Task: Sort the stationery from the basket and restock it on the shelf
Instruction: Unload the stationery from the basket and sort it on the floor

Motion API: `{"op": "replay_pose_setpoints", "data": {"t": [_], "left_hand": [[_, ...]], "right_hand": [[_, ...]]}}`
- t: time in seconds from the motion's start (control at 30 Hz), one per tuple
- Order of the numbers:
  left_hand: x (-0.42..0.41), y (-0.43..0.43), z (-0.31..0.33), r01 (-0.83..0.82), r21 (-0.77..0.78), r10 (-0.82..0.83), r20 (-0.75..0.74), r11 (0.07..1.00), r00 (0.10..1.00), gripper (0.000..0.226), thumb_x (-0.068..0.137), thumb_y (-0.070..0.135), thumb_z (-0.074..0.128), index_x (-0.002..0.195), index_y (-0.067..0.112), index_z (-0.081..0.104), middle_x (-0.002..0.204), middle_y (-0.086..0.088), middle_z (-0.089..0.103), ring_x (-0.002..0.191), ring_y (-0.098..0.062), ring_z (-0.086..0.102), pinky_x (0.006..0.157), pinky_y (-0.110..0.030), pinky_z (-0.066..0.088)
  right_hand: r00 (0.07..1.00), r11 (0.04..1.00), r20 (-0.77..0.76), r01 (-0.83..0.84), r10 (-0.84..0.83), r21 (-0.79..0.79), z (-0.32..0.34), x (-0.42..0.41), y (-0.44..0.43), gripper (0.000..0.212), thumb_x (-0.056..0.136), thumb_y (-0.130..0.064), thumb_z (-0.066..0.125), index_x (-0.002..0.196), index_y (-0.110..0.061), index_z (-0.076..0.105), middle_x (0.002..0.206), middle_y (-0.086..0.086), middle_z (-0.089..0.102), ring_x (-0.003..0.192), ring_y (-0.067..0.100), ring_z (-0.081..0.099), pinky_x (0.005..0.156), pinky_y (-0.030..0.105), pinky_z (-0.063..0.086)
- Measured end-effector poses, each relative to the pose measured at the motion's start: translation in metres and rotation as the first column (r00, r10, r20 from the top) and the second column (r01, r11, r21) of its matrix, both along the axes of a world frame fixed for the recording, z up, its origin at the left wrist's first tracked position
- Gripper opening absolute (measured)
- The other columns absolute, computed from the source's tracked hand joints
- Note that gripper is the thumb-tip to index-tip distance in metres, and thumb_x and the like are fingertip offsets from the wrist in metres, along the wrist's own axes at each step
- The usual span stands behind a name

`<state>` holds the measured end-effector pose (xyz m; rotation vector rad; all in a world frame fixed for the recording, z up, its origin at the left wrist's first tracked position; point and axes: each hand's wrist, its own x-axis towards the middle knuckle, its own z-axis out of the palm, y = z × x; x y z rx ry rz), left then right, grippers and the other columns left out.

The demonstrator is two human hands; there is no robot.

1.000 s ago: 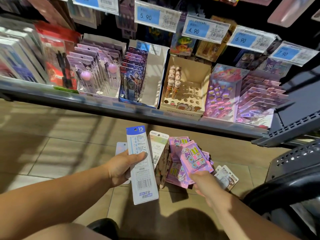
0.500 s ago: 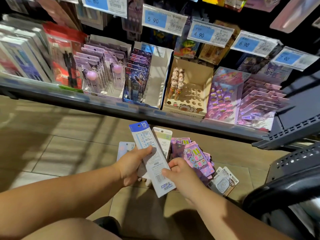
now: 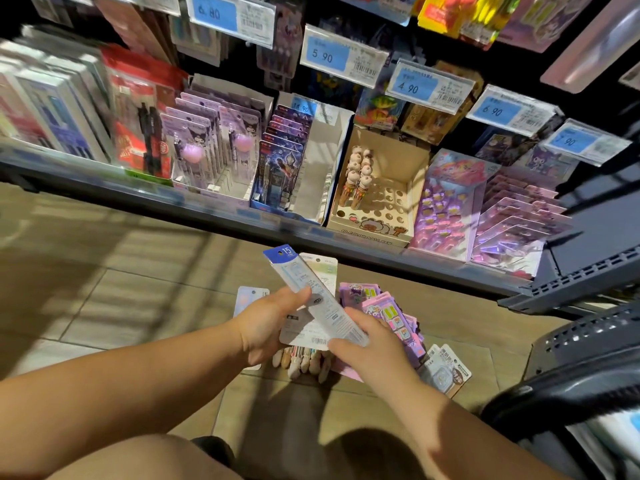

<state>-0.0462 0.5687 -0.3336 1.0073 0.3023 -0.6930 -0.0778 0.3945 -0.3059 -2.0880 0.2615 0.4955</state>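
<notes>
Head view: ruler pack [image 3: 330,311] is tilted between both hands, over the floor [image 3: 138,306], below the shelf [image 3: 242,216] edge; left hand [image 3: 266,323] grips it, thumb across the middle, with a white card [image 3: 323,268] and pens [image 3: 304,362] behind; right hand [image 3: 370,344] pinches its lower end; purple sticker packs [image 3: 391,313] just right of it; basket [image 3: 571,341] far right; we read "15" on its blue header; shelf tags [image 3: 325,55] 6.80, 5.90, 4.90, 6.90; pen box [image 3: 374,216] reads "10 COLOR BALL PEN".
</notes>
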Motion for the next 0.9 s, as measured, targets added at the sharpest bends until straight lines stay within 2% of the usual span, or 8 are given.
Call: {"op": "replay_pose_setpoints", "data": {"t": [0.1, 0.23, 0.3, 0.43, 0.53, 0.63, 0.83, 0.9], "left_hand": [[0.001, 0.004, 0.004, 0.019, 0.115, -0.023, 0.042, 0.993, 0.999, 0.049, 0.075, 0.048, 0.070, 0.114, 0.019, 0.062, 0.106, 0.004, 0.072, 0.104, -0.016, 0.064, 0.083, -0.032, 0.046], [0.001, 0.005, 0.004, -0.037, 0.168, 0.033, 0.025, 0.985, 0.999, 0.050, 0.065, 0.049, 0.083, 0.102, 0.022, 0.064, 0.088, 0.005, 0.069, 0.085, -0.012, 0.060, 0.069, -0.026, 0.040], [0.001, 0.006, 0.001, -0.048, 0.169, 0.044, 0.026, 0.984, 0.999, 0.047, 0.067, 0.045, 0.082, 0.101, 0.017, 0.063, 0.087, 0.004, 0.070, 0.081, -0.012, 0.060, 0.069, -0.027, 0.043], [-0.002, 0.011, -0.006, -0.024, 0.192, 0.021, 0.017, 0.981, 1.000, 0.029, 0.080, 0.034, 0.075, 0.082, 0.013, 0.055, 0.067, -0.002, 0.060, 0.055, -0.010, 0.050, 0.048, -0.019, 0.034], [-0.003, 0.009, -0.011, -0.053, 0.159, 0.057, -0.023, 0.986, 0.998, 0.010, 0.094, 0.012, 0.059, 0.086, 0.009, 0.054, 0.060, -0.001, 0.067, 0.044, -0.006, 0.060, 0.037, -0.013, 0.038], [-0.007, 0.008, -0.007, -0.033, 0.145, 0.035, -0.008, 0.989, 0.999, 0.018, 0.098, 0.003, 0.050, 0.081, 0.007, 0.048, 0.041, 0.005, 0.055, 0.027, -0.001, 0.044, 0.029, -0.009, 0.031], [-0.011, 0.025, -0.026, -0.042, 0.148, 0.052, -0.063, 0.988, 0.997, 0.012, 0.099, 0.008, 0.051, 0.087, 0.007, 0.052, 0.044, 0.005, 0.048, 0.035, -0.002, 0.030, 0.034, -0.014, 0.025], [-0.011, 0.032, -0.033, -0.053, 0.148, 0.060, -0.044, 0.988, 0.997, 0.012, 0.095, 0.008, 0.057, 0.085, 0.009, 0.062, 0.059, -0.005, 0.051, 0.045, -0.009, 0.034, 0.043, -0.017, 0.026]], "right_hand": [[0.998, 0.977, -0.065, 0.040, -0.027, 0.208, 0.005, 0.002, -0.002, 0.035, 0.087, -0.013, 0.068, 0.096, -0.046, 0.059, 0.084, -0.018, 0.064, 0.075, -0.001, 0.060, 0.064, 0.011, 0.046], [0.968, 0.922, -0.235, 0.169, -0.089, 0.348, 0.006, -0.001, 0.003, 0.034, 0.084, -0.026, 0.066, 0.114, -0.010, 0.062, 0.085, 0.001, 0.064, 0.065, 0.009, 0.052, 0.055, 0.020, 0.041], [0.956, 0.903, -0.281, 0.188, -0.079, 0.385, 0.005, -0.003, 0.005, 0.018, 0.095, -0.020, 0.056, 0.108, -0.008, 0.062, 0.092, 0.009, 0.066, 0.071, 0.015, 0.058, 0.061, 0.025, 0.049], [0.937, 0.872, -0.343, 0.224, -0.070, 0.435, 0.002, -0.006, 0.007, 0.023, 0.101, -0.018, 0.045, 0.113, -0.007, 0.062, 0.096, 0.014, 0.072, 0.082, 0.026, 0.070, 0.073, 0.038, 0.056], [0.931, 0.886, -0.364, 0.185, -0.019, 0.425, -0.003, -0.009, 0.008, 0.023, 0.102, -0.013, 0.043, 0.113, -0.008, 0.063, 0.107, 0.010, 0.073, 0.095, 0.025, 0.071, 0.082, 0.042, 0.054], [0.914, 0.898, -0.403, 0.152, 0.030, 0.413, -0.007, -0.016, 0.012, 0.022, 0.103, -0.016, 0.042, 0.113, -0.016, 0.061, 0.110, 0.003, 0.072, 0.100, 0.021, 0.069, 0.087, 0.041, 0.057], [0.909, 0.918, -0.415, 0.186, -0.027, 0.349, -0.019, -0.021, 0.015, 0.020, 0.102, -0.018, 0.045, 0.109, -0.017, 0.064, 0.107, 0.001, 0.074, 0.101, 0.019, 0.069, 0.090, 0.041, 0.056], [0.915, 0.931, -0.401, 0.186, -0.047, 0.314, -0.023, -0.020, 0.016, 0.019, 0.102, -0.018, 0.046, 0.106, -0.017, 0.064, 0.106, 0.001, 0.074, 0.099, 0.018, 0.070, 0.092, 0.043, 0.055]]}}
